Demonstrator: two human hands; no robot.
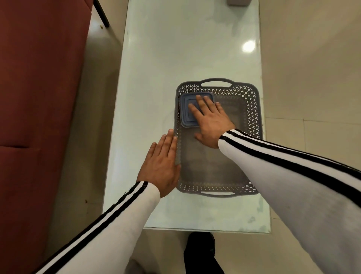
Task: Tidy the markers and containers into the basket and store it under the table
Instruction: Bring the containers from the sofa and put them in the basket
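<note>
A grey perforated basket (252, 109) with two handles sits on the glass table (175, 48). Inside it, in the far left corner, lies a square container with a blue lid (185, 115). My right hand (212, 122) rests flat on that lid with fingers spread, reaching into the basket. My left hand (161, 166) lies flat and open against the outside of the basket's left wall, fingers together. No markers are visible.
A red sofa (39, 97) runs along the left of the narrow table. A grey object (238, 2) sits at the table's far edge. Tiled floor (312, 78) lies to the right, and a dark-trousered leg (201, 252) shows below the near table edge.
</note>
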